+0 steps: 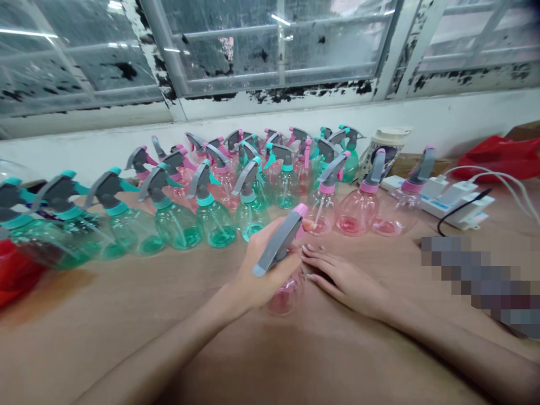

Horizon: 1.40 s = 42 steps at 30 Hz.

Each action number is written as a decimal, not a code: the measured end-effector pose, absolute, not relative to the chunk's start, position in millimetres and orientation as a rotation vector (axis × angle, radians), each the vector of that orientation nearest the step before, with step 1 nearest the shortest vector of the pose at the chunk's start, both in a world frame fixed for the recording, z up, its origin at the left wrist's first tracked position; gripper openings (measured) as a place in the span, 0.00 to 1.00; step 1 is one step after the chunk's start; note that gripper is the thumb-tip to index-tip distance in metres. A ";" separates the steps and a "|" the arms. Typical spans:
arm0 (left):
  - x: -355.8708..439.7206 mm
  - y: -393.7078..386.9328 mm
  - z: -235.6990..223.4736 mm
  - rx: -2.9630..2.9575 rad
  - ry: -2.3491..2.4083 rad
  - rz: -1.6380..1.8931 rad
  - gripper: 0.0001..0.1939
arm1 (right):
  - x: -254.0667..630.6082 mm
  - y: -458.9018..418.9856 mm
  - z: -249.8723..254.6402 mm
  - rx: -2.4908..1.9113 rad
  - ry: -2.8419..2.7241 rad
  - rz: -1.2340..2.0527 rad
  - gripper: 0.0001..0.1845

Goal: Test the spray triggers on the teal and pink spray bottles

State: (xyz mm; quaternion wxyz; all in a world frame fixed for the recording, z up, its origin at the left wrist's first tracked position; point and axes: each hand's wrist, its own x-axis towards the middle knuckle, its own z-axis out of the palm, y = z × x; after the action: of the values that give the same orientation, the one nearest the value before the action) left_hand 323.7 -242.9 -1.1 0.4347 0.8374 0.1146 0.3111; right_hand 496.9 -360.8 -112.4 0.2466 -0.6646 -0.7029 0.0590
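Observation:
My left hand point(261, 270) is closed around the neck of a pink spray bottle point(283, 298), whose grey trigger head with a pink nozzle tip rises above the fingers. The bottle stands upright on the table. Just to its right, my right hand point(337, 275) lies flat on the tabletop with its fingers stretched out towards the bottle. The fingertips are close to the bottle; whether they touch it I cannot tell. Ahead of both hands stand a green spray bottle point(216, 225) and other green ones on the left, and a pink spray bottle point(358, 214) among others on the right.
More spray bottles crowd behind, up to the wall under the windows. A patterned paper cup point(386, 149) and a white power strip point(451, 202) with plugs and cables stand at right. Red plastic bags point(500, 160) lie at both sides. A pixelated patch covers the right edge.

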 end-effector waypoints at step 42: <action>323.3 -239.9 0.3 2.112 0.255 0.810 0.02 | 497.1 -361.1 -111.5 -1.763 -1.907 0.177 0.24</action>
State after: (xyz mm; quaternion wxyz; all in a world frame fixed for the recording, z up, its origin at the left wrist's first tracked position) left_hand 323.3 -239.9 0.3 0.4191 0.8424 0.1016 0.3231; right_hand 497.1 -361.1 -111.5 0.2657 -0.6529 -0.7062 0.0654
